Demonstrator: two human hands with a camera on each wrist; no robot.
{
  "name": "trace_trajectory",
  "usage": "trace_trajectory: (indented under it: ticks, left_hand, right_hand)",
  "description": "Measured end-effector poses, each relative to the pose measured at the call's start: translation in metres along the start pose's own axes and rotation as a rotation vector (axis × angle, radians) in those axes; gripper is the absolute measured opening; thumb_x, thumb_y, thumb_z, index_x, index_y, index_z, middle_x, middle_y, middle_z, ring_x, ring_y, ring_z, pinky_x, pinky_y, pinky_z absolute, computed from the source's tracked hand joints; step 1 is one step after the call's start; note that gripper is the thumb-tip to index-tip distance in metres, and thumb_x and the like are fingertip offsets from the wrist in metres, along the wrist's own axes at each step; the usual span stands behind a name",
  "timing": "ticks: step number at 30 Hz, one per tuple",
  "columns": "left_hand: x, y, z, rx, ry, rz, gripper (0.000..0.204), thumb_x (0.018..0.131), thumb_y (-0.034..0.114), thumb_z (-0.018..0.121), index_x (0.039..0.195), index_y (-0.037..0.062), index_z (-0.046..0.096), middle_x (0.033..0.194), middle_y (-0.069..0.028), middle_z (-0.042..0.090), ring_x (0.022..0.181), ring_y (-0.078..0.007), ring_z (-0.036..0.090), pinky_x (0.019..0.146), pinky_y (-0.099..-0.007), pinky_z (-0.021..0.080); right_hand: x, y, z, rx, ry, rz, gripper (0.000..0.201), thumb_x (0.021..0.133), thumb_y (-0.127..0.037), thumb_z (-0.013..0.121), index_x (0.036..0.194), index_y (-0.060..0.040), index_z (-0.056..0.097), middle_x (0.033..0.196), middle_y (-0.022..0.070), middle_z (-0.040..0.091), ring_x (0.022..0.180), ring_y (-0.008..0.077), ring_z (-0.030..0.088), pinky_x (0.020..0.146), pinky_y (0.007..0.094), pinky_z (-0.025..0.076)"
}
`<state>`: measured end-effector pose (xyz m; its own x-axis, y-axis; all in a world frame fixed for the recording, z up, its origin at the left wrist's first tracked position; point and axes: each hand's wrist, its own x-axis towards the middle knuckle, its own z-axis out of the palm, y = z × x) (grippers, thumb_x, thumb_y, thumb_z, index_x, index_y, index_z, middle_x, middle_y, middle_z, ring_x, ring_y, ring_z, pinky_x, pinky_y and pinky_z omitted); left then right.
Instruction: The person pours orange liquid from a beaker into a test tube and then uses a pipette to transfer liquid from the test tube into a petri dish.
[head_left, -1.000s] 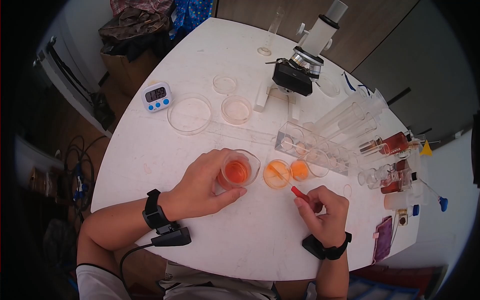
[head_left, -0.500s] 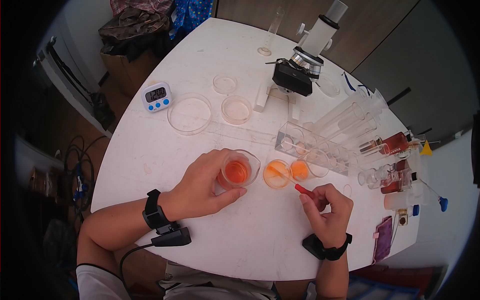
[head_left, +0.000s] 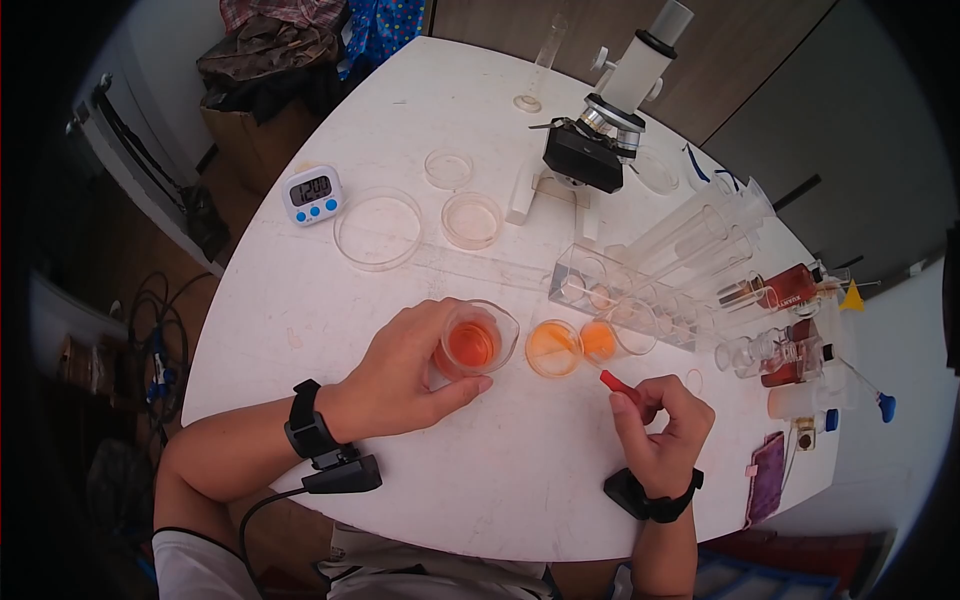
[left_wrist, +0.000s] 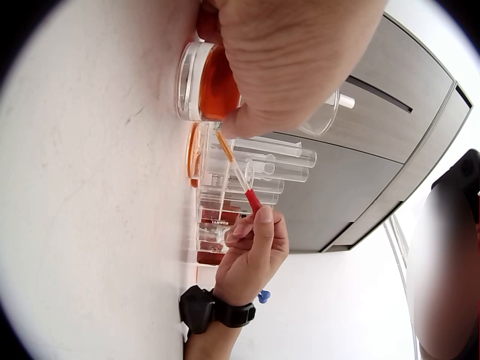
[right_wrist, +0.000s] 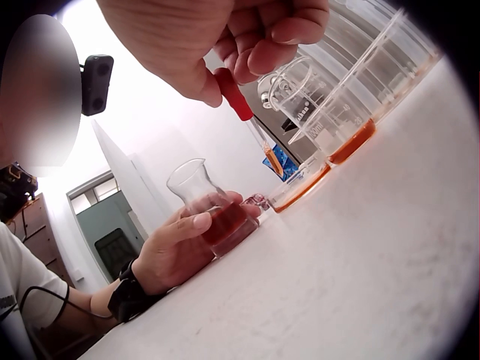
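My left hand (head_left: 405,365) grips a waisted glass beaker (right_wrist: 196,176) with a flared lip, holding red-orange liquid and standing on the table. Between thumb and fingers, my right hand (head_left: 660,430) pinches a dropper by its red rubber bulb (left_wrist: 253,199). Orange liquid shows in the lower part of the dropper's glass tube (right_wrist: 274,159), whose tip hangs over a petri dish (head_left: 553,349) of orange liquid. Right beside that dish stands a small clear beaker (right_wrist: 341,131) with orange liquid at its bottom.
A clear rack (head_left: 625,300) with large tubes (head_left: 690,235) stands behind the dishes. Bottles of dark red liquid (head_left: 790,288) crowd the right side. Farther back are a microscope (head_left: 600,130), clear petri dishes (head_left: 472,221) and a timer (head_left: 313,194). A purple cloth (head_left: 766,478) lies near the right edge.
My right hand has drawn the dropper back to the right, lifting its tip from the orange liquid in the petri dish. My left hand and its beaker have stayed put.
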<state>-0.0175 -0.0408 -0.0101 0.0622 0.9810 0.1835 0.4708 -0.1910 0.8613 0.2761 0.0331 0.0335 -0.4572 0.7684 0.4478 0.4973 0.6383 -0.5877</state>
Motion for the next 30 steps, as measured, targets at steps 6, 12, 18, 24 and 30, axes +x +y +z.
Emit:
trace_trajectory:
  ticks: [6, 12, 18, 24, 30]
  left_hand:
    - [0.001, 0.002, -0.001, 0.001, -0.005, -0.012, 0.051, 0.085, 0.014, 0.083, 0.130, 0.0062, 0.060, 0.129, -0.0137, 0.066, 0.120, -0.0289, 0.063, 0.106, -0.0397, 0.047]
    - [0.001, 0.001, -0.001, 0.007, -0.005, -0.002, 0.050, 0.085, 0.015, 0.083, 0.129, 0.0066, 0.060, 0.129, -0.0134, 0.066, 0.119, -0.0291, 0.063, 0.106, -0.0397, 0.047]
    - [0.000, 0.002, -0.001, 0.007, -0.005, -0.002, 0.051, 0.086, 0.016, 0.083, 0.130, 0.0069, 0.059, 0.129, -0.0129, 0.066, 0.120, -0.0287, 0.063, 0.106, -0.0397, 0.047]
    - [0.001, 0.001, -0.001, 0.002, -0.010, -0.007, 0.050, 0.086, 0.016, 0.082, 0.130, 0.0069, 0.059, 0.129, -0.0126, 0.066, 0.120, -0.0283, 0.063, 0.106, -0.0395, 0.047]
    - [0.000, 0.000, -0.001, -0.001, -0.009, -0.007, 0.050, 0.086, 0.016, 0.082, 0.129, 0.0068, 0.060, 0.129, -0.0128, 0.066, 0.120, -0.0282, 0.063, 0.106, -0.0394, 0.047]
  right_hand:
    - [-0.005, 0.005, -0.004, 0.020, 0.127, -0.071, 0.019, 0.080, -0.002, 0.082, 0.079, -0.0002, 0.063, 0.063, 0.0063, 0.064, 0.051, 0.0115, 0.058, 0.051, 0.0233, 0.045]
    - [-0.016, 0.022, -0.008, 0.075, 0.366, -0.150, 0.021, 0.083, -0.006, 0.078, 0.079, -0.0008, 0.058, 0.062, 0.0058, 0.059, 0.053, 0.0127, 0.049, 0.054, 0.0253, 0.035]
    - [-0.017, 0.024, -0.014, 0.080, 0.434, 0.001, 0.024, 0.087, -0.007, 0.077, 0.078, -0.0006, 0.057, 0.065, 0.0036, 0.056, 0.057, 0.0107, 0.047, 0.056, 0.0262, 0.033]
    - [-0.016, 0.023, -0.015, 0.057, 0.309, 0.016, 0.026, 0.099, -0.012, 0.072, 0.082, -0.0025, 0.054, 0.074, -0.0027, 0.051, 0.064, 0.0033, 0.041, 0.058, 0.0216, 0.031]
    - [-0.009, 0.017, -0.012, 0.029, 0.342, 0.016, 0.024, 0.088, -0.004, 0.077, 0.076, -0.0023, 0.057, 0.061, 0.0021, 0.057, 0.054, 0.0099, 0.050, 0.055, 0.0241, 0.037]
